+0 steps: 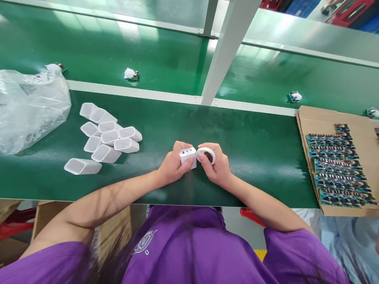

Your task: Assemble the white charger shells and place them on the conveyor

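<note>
My purple shirt [189, 240] is closest, against the near edge of the green bench [260, 157]. Both my forearms reach in over that edge and my hands meet in front of my chest. My left hand [174, 163] is grasping a white casing [188, 153], thumb across its near side, the end with the small dark port openings facing up. My right hand [218, 165] is grasping a round white ring [209, 150] with a dark middle, my thumb pressed over its rim. The casing and the ring sit side by side between my hands, over the middle of the bench; I can't tell whether they actually touch, or whether either rests on the surface.

Off to my left, one hollow white sleeve [87, 167] lies on its side, and just past it a cluster of similar sleeves [109, 137] lies bunched together. To my right, rows of circuit boards [340, 169] stand packed on a flat piece of cardboard [316, 118]. A clear plastic bag [35, 110] slumps at the far left.

Beyond the pale rail [133, 91], a small board with a white part [131, 73] lies left of the slanting post [222, 55], and another like it [295, 97] lies to the right. Farthest off, red bins [352, 14] show at top right.
</note>
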Demonstrator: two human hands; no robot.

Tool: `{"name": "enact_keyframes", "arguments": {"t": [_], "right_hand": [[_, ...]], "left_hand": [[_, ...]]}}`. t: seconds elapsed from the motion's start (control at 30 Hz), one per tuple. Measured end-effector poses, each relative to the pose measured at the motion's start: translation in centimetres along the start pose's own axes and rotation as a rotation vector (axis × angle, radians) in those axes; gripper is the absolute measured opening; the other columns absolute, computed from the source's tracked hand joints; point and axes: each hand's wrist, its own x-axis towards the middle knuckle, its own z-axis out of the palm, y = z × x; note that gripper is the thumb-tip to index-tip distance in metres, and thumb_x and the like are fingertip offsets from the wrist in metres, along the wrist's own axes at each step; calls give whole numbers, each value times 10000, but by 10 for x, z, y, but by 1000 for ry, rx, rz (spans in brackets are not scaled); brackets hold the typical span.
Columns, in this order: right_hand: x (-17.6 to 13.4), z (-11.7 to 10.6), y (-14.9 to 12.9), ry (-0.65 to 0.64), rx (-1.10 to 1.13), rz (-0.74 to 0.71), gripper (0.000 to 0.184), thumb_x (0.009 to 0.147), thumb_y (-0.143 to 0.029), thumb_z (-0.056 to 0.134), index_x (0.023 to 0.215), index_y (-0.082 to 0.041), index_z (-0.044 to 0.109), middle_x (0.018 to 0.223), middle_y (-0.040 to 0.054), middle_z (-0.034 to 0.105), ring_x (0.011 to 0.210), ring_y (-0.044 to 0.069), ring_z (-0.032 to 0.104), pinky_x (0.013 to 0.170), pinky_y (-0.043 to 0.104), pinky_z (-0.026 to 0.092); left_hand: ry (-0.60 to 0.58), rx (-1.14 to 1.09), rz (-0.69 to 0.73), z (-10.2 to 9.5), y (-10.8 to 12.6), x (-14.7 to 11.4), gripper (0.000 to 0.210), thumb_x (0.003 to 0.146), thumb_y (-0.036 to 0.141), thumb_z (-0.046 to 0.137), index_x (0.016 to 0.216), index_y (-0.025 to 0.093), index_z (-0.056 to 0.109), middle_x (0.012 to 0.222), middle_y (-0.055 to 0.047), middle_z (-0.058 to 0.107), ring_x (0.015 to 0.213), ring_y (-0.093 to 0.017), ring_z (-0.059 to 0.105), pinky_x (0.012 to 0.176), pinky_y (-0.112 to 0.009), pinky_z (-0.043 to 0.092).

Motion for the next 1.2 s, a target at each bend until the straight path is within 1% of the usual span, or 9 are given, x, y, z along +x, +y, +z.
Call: {"name": "enact_keyframes", "arguments": {"t": [0.1, 0.2, 0.5, 0.6, 0.73, 0.87, 1.0, 1.1, 1.2], "right_hand": [[-4, 0, 0, 0, -6, 7, 168, 950, -354, 485, 1067, -241, 522, 870, 23, 684, 645, 130, 627, 613, 266, 523], [-6, 0, -1, -3, -27, 5, 176, 950, -364, 480, 1068, -240, 522, 852, 29, 679, 627, 136, 618, 612, 281, 526], [-4, 9, 2, 79, -149, -69, 154, 958, -316, 487, 1089, -238, 502, 975, 72, 692, 799, 173, 679, 700, 290, 552], [-3, 12, 4, 128, -66, -61, 169, 959, -328, 492, 1102, -238, 492, 974, 54, 686, 774, 155, 675, 676, 275, 550], [-1, 12, 3, 111, 67, 24, 187, 968, -368, 470, 1096, -233, 484, 940, 24, 671, 663, 114, 632, 611, 254, 530], [-1, 10, 0, 84, 89, 58, 196, 967, -377, 462, 1093, -228, 484, 947, 27, 659, 663, 111, 619, 612, 260, 522], [-3, 11, 0, 71, 39, 30, 182, 961, -359, 475, 1082, -225, 491, 922, 24, 664, 659, 116, 624, 607, 255, 518], [1, 9, 2, 50, 0, 10, 186, 959, -367, 480, 1071, -222, 507, 893, 16, 668, 656, 117, 623, 619, 250, 513], [13, 1, 7, 15, 18, 40, 217, 957, -402, 484, 1069, -225, 541, 827, -15, 659, 612, 103, 593, 602, 234, 492]], "left_hand": [[70, 129, 82, 0, 1, -2, 324, 786, 407, 566, 996, 199, 433, 787, -18, 649, 555, -131, 607, 511, -247, 450], [69, 196, 111, 1, 1, -4, 335, 798, 429, 551, 1009, 195, 436, 743, -10, 641, 537, -135, 599, 502, -245, 435], [173, 403, 114, 5, -1, -2, 340, 818, 444, 545, 1013, 181, 453, 696, -18, 620, 549, -160, 612, 507, -248, 412], [148, 359, 106, 3, 0, 3, 344, 822, 441, 529, 1032, 185, 434, 753, -16, 639, 570, -147, 616, 521, -241, 428], [103, 268, 117, -1, 3, 6, 283, 852, 421, 479, 1018, 200, 419, 802, -8, 654, 575, -118, 606, 529, -228, 442], [119, 283, 133, -1, 3, 4, 282, 855, 419, 462, 1021, 194, 427, 822, -20, 663, 593, -120, 619, 540, -230, 457], [157, 369, 162, -1, -2, 3, 338, 809, 427, 519, 1027, 175, 463, 758, -24, 662, 566, -133, 618, 518, -230, 442], [147, 392, 110, -2, -5, 7, 378, 768, 459, 573, 1007, 175, 502, 701, -15, 644, 552, -140, 610, 510, -233, 422], [88, 215, 14, -6, -3, 15, 368, 771, 424, 590, 1033, 181, 501, 798, -25, 671, 600, -137, 631, 545, -232, 463]]}}
